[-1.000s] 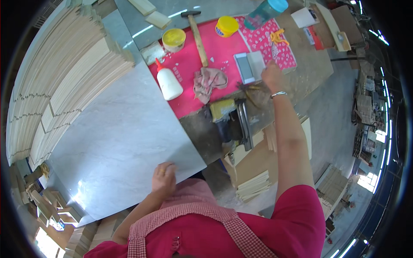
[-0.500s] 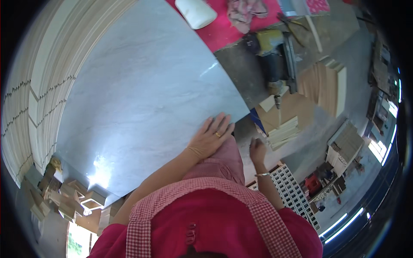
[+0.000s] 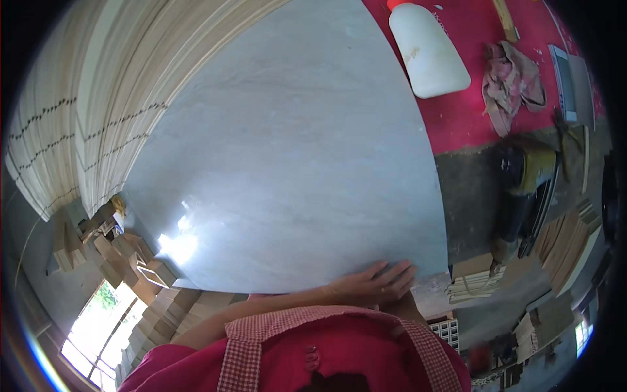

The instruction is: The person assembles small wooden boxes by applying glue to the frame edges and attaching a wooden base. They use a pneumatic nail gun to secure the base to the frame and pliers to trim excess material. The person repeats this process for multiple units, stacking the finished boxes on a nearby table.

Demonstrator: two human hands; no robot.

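My left hand [image 3: 379,281] lies over the near edge of a large pale grey board with faint marbling [image 3: 287,150], close to its near right corner. Its fingers are stretched out and slightly apart, holding nothing. Just behind that hand, part of my right forearm [image 3: 406,310] shows at the board's edge. The right hand itself is hidden by the left hand and the edge, so its fingers cannot be made out.
Tall stacks of pale strips [image 3: 111,98] stand along the left. On a pink cloth [image 3: 457,124] at the right are a white bottle [image 3: 431,55] and a crumpled rag [image 3: 511,85]. A power drill [image 3: 519,189] lies nearer, with wooden pieces [image 3: 568,248] beyond.
My view has turned, so the board and bottle appear shifted. My right hand has come from the right side to the board's near edge beside my left hand, which stays flat.
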